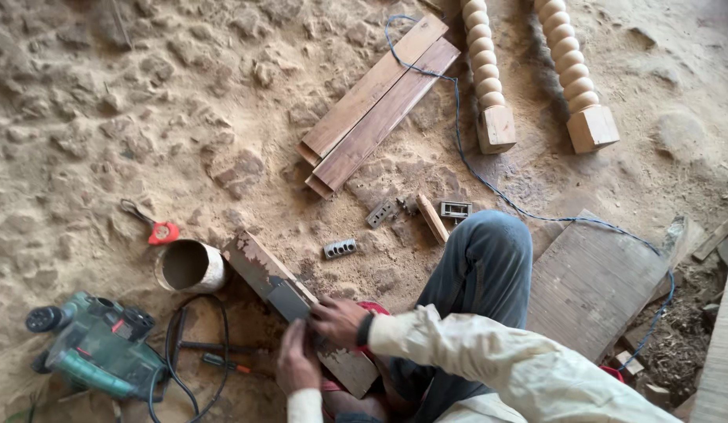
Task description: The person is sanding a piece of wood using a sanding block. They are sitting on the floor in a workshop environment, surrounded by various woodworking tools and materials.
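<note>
Both hands pressed flat, right hand [336, 319] at 1 o'clock of left hand [297, 362], on worn plank [258, 270]: probably stiff, heavy, splintery; best gripped along long edges.

Soft, even daylight falls over the sandy ground; shadows are faint, no glare, and the focus stays sharp with slight stretching toward the edges.

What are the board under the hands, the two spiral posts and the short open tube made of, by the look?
Board: seemingly wood, with worn whitish paint, flaked patches; both hands, left and right, press a grey block on it, material unclear. Spiral posts: bare pale turned wood, unfinished. Tube: whitish wall, likely plastic pipe or tin; cannot tell.
</note>
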